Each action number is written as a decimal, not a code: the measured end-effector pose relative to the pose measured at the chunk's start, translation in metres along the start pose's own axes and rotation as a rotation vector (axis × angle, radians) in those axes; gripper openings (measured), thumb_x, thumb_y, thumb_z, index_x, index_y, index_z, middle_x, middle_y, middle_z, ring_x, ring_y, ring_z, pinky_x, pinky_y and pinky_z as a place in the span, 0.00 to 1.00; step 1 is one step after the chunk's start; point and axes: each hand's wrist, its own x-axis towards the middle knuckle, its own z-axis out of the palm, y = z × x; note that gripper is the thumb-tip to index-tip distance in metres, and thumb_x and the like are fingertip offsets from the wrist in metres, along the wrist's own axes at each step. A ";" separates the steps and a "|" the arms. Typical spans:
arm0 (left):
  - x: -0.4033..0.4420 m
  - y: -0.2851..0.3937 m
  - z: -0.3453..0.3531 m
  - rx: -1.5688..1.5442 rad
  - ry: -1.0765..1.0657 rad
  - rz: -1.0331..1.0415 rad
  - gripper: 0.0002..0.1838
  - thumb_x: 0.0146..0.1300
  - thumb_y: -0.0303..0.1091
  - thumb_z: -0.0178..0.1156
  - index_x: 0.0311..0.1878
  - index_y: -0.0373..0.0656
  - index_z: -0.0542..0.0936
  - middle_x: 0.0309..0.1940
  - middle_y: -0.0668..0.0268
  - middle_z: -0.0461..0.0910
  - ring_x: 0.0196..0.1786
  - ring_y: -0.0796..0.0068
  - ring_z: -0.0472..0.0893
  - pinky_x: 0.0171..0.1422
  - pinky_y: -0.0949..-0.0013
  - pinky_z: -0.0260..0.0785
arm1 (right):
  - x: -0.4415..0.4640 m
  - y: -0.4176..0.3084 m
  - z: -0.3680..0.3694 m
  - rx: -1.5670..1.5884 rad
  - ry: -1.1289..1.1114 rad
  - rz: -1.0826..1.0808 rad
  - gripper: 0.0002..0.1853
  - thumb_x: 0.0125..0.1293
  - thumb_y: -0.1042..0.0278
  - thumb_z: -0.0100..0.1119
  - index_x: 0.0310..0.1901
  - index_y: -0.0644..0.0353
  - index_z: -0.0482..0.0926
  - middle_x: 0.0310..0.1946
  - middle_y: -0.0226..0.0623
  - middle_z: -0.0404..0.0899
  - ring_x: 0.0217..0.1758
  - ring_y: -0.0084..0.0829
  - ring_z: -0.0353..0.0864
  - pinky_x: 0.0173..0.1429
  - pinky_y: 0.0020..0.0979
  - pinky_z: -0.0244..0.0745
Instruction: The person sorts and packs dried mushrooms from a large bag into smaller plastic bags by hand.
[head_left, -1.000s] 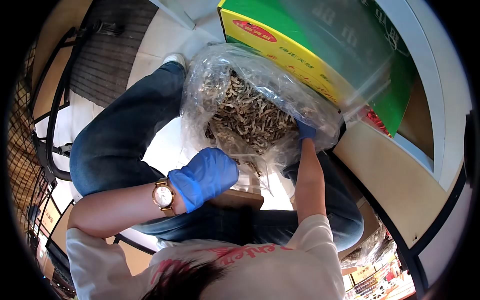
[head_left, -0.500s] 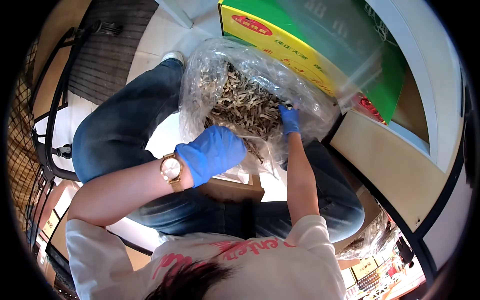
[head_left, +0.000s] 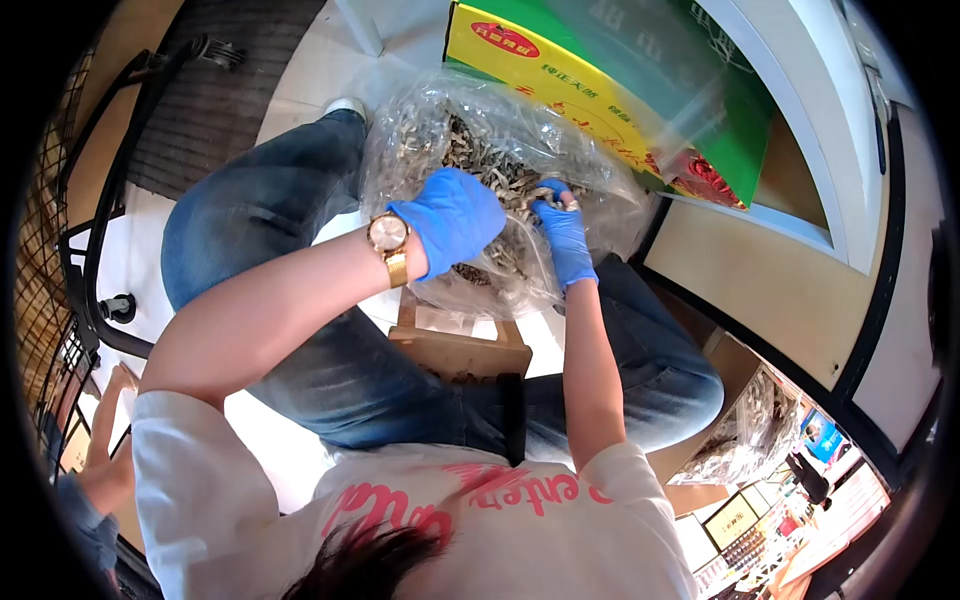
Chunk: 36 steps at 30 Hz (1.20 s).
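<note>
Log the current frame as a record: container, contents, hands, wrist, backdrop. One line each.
container: clear, crinkled plastic bag, open-mouthed
contents: thin, brown-grey, dried-looking strips
left hand: blue-gloved, curled, over the bag's near side; fingertips hidden
right hand: blue-gloved, thumb and fingers at the strips; grip unclear
wrist: gold, round-faced metal watch, left arm
backdrop: green-and-yellow printed box, beyond the bag

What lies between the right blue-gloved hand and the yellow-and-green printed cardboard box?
In the head view, the far wall of the crumpled clear plastic bag lies between the right hand and the box.
</note>
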 end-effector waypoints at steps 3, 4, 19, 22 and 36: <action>0.003 -0.002 0.006 -0.049 -0.081 -0.032 0.02 0.46 0.30 0.58 0.25 0.47 0.80 0.19 0.63 0.78 0.25 0.64 0.81 0.23 0.63 0.67 | -0.030 -0.028 -0.005 0.146 0.081 -0.050 0.15 0.54 0.77 0.60 0.45 0.53 0.76 0.34 0.23 0.75 0.35 0.17 0.72 0.38 0.22 0.69; 0.005 -0.002 0.004 -0.078 -0.140 -0.030 0.06 0.48 0.29 0.58 0.32 0.45 0.79 0.22 0.62 0.80 0.28 0.62 0.82 0.25 0.61 0.69 | -0.040 -0.037 -0.007 0.182 0.150 -0.120 0.15 0.55 0.78 0.60 0.45 0.54 0.75 0.35 0.24 0.75 0.37 0.17 0.72 0.41 0.22 0.69; 0.004 0.005 0.003 -0.200 -0.156 -0.037 0.09 0.50 0.30 0.58 0.36 0.40 0.78 0.25 0.58 0.81 0.29 0.58 0.83 0.28 0.59 0.73 | -0.128 -0.069 0.038 -0.263 0.218 -0.565 0.31 0.50 0.82 0.65 0.58 0.57 0.68 0.56 0.36 0.69 0.61 0.32 0.67 0.63 0.32 0.62; 0.003 0.006 -0.001 -0.208 -0.158 -0.056 0.07 0.49 0.29 0.59 0.33 0.41 0.81 0.28 0.58 0.82 0.32 0.59 0.83 0.31 0.60 0.74 | -0.138 -0.075 0.042 -0.120 0.081 -0.443 0.31 0.52 0.81 0.64 0.59 0.58 0.67 0.61 0.38 0.67 0.66 0.35 0.63 0.67 0.32 0.58; -0.003 0.007 0.005 -0.088 -0.071 -0.067 0.04 0.51 0.29 0.57 0.30 0.43 0.80 0.22 0.62 0.81 0.28 0.63 0.83 0.25 0.63 0.72 | -0.139 -0.108 -0.010 0.407 -0.103 0.014 0.23 0.66 0.56 0.52 0.57 0.62 0.70 0.54 0.42 0.74 0.52 0.34 0.76 0.58 0.33 0.70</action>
